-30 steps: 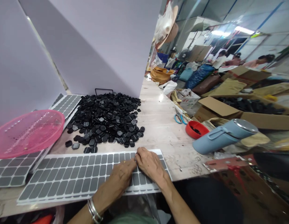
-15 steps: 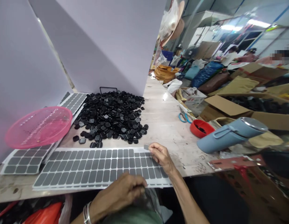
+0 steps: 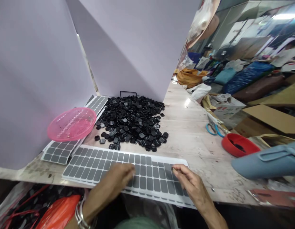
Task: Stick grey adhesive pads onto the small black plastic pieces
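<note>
Foremost: grey sticker sheets [image 3: 149, 184], stacked at the near edge of the table [image 3: 181, 127]; a stray brush could skew them. Right hand [image 3: 191, 181]: fingertips pinched together, contents unclear. Left hand [image 3: 120, 174]: blurred, grip untellable. Behind: black plastic pieces [image 3: 130, 121], heaped.

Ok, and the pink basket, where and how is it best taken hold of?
Probably by the near rim of the pink basket, coming from the front right, thumb inside and fingers underneath. It is wide and shallow, its open side faces up, and its left and far edges lie nearer the pale panels.
</note>
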A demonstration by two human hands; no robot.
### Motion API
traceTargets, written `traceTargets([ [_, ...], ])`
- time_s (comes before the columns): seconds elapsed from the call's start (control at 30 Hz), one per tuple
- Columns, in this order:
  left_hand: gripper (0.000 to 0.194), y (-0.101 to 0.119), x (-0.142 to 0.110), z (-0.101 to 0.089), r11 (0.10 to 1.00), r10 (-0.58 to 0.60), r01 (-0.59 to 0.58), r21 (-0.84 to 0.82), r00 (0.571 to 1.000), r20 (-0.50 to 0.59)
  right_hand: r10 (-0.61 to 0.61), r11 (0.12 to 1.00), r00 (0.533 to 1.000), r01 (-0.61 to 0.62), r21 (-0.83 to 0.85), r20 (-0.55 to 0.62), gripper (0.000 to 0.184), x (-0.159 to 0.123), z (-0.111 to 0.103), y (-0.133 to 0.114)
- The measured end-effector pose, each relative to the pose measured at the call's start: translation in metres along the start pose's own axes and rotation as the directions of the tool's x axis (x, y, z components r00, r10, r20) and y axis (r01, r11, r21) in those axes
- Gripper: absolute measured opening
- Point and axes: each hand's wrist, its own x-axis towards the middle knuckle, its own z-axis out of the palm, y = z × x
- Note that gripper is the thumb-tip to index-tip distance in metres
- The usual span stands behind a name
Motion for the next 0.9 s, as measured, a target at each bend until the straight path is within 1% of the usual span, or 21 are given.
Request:
traceTargets([
  [0.03, 0.030, -0.006, 0.009, -0.009, 0.980, -0.051, 0.072, 0.187, 0.992, -0.115, 0.005, 1.000, 1.000, -0.005, -0.003, -0.001, 0.032, -0.002, 0.001, 0.000],
  [0.07, 0.030, -0.014, 0.018, -0.016, 0.919, -0.077, 0.160, 0.361, 0.970, -0.231, 0.012, 1.000, 1.000, -0.012, -0.007, 0.006, 0.032, -0.003, 0.003, 0.000],
  [0.1, 0.028, -0.022, 0.027, -0.021, 0.837, -0.081, 0.229, 0.498, 0.950, -0.301, 0.018, 1.000, 1.000, -0.018, -0.015, 0.019, 0.032, -0.004, 0.004, 0.000],
  [0.13, 0.027, -0.031, 0.036, -0.025, 0.756, -0.095, 0.294, 0.584, 0.933, -0.346, 0.024, 0.999, 0.999, -0.023, -0.024, 0.035, 0.032, -0.006, 0.005, 0.000],
  [0.17, 0.027, -0.040, 0.043, -0.027, 0.702, -0.105, 0.331, 0.630, 0.924, -0.368, 0.029, 0.999, 0.998, -0.027, -0.034, 0.047, 0.031, -0.007, 0.006, 0.000],
  [0.2, 0.027, -0.047, 0.049, -0.028, 0.671, -0.116, 0.351, 0.653, 0.920, -0.375, 0.033, 0.999, 0.998, -0.030, -0.040, 0.051, 0.031, -0.008, 0.007, 0.000],
  [0.23, 0.029, -0.053, 0.053, -0.029, 0.661, -0.126, 0.360, 0.658, 0.918, -0.375, 0.032, 0.999, 0.998, -0.030, -0.044, 0.050, 0.031, -0.009, 0.008, 0.000],
  [0.33, 0.031, -0.064, 0.058, -0.030, 0.677, -0.140, 0.360, 0.642, 0.919, -0.368, 0.014, 0.999, 0.998, -0.011, -0.048, 0.067, 0.031, -0.012, 0.010, -0.002],
  [0.43, 0.024, -0.069, 0.056, -0.031, 0.686, -0.147, 0.368, 0.628, 0.915, -0.375, -0.011, 0.998, 0.995, 0.017, -0.064, 0.096, 0.030, -0.014, 0.013, -0.006],
  [0.53, 0.021, -0.072, 0.052, -0.032, 0.685, -0.133, 0.393, 0.614, 0.896, -0.424, -0.024, 0.997, 0.993, 0.033, -0.075, 0.113, 0.030, -0.014, 0.018, -0.010],
  [0.67, 0.021, -0.077, 0.053, -0.032, 0.685, -0.131, 0.423, 0.593, 0.872, -0.471, -0.029, 0.996, 0.985, 0.044, -0.082, 0.169, 0.031, -0.014, 0.023, -0.014],
  [0.8, 0.018, -0.082, 0.056, -0.033, 0.704, -0.112, 0.421, 0.572, 0.861, -0.496, -0.045, 0.996, 0.990, 0.055, -0.070, 0.137, 0.032, -0.017, 0.025, -0.015],
  [0.9, 0.017, -0.080, 0.055, -0.036, 0.720, -0.091, 0.413, 0.558, 0.853, -0.515, -0.028, 0.997, 0.992, 0.036, -0.063, 0.125, 0.032, -0.019, 0.024, -0.014],
])
